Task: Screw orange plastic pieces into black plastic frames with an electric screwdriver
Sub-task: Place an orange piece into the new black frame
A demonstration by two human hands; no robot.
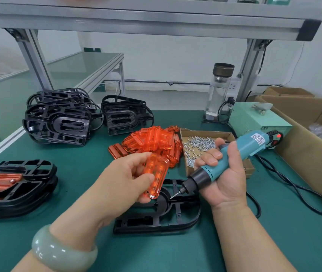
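My left hand point(124, 179) grips a clear orange plastic piece point(156, 175), held tilted just above a black plastic frame point(177, 216) that lies flat on the green mat. My right hand point(223, 173) holds a teal electric screwdriver point(240, 154). Its bit carries a screw and points down-left at the frame, close to the orange piece's lower end. A heap of orange pieces point(152, 142) lies behind the hands. Beside it, an open cardboard box holds several silver screws point(197, 146).
Black frames are piled at the back left point(58, 116) and back centre point(126, 114). A stack of frames with an orange piece on top point(15, 187) sits at the left. A green power unit point(254, 118), a glass bottle point(219, 91), a cable and cardboard boxes point(313, 138) stand at the right.
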